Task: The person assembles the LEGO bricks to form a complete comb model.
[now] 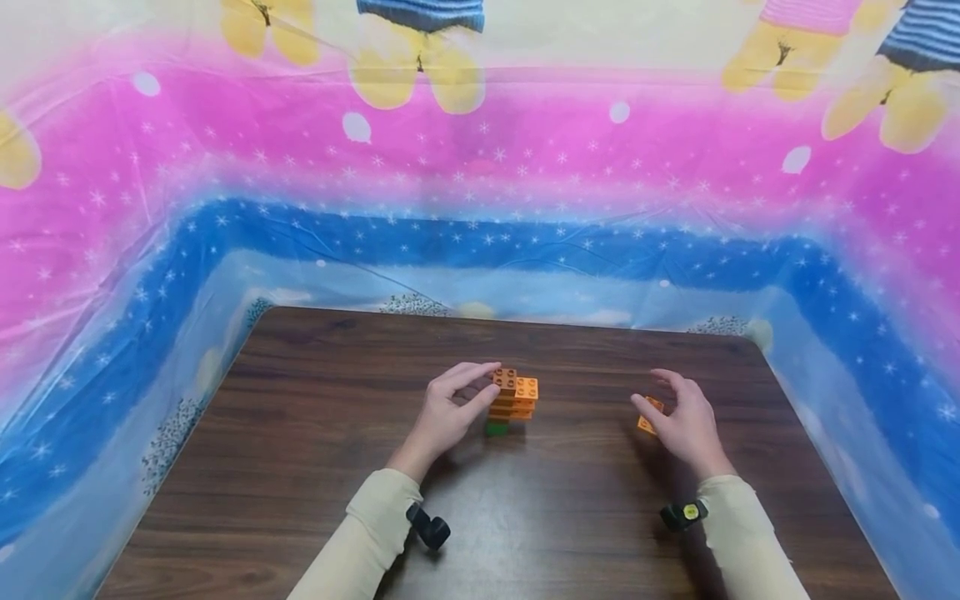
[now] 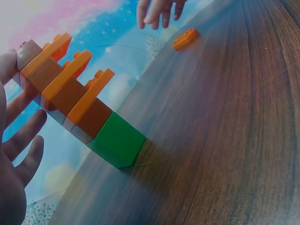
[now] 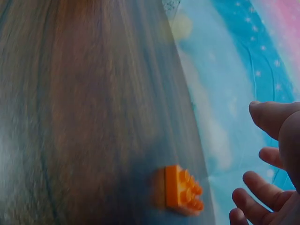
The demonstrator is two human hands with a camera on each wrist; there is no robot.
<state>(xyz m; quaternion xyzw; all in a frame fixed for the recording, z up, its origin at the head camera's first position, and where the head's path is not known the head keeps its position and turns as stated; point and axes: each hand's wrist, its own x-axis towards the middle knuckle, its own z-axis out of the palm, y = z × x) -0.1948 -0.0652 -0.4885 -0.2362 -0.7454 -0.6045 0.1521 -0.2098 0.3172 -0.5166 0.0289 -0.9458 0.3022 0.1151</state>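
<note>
A tower of building bricks (image 2: 75,91) stands on the table, green brick (image 2: 117,138) at its base, with brown bricks and flat orange bricks alternating above. The orange ones jut out to one side like steps. My left hand (image 1: 448,407) pinches the top brown brick (image 1: 506,381) between thumb and index finger; its other fingers are spread beside the tower. Off to the right, a loose orange brick (image 3: 180,192) lies studs up on the table. Over it hovers my right hand (image 1: 684,421), fingers apart and holding nothing, partly covering the brick in the head view.
The dark wooden table (image 1: 315,500) ends at a back edge not far beyond the tower. A pink and blue printed cloth (image 1: 480,192) hangs around its back and sides. Each wrist wears a small black camera (image 1: 429,527).
</note>
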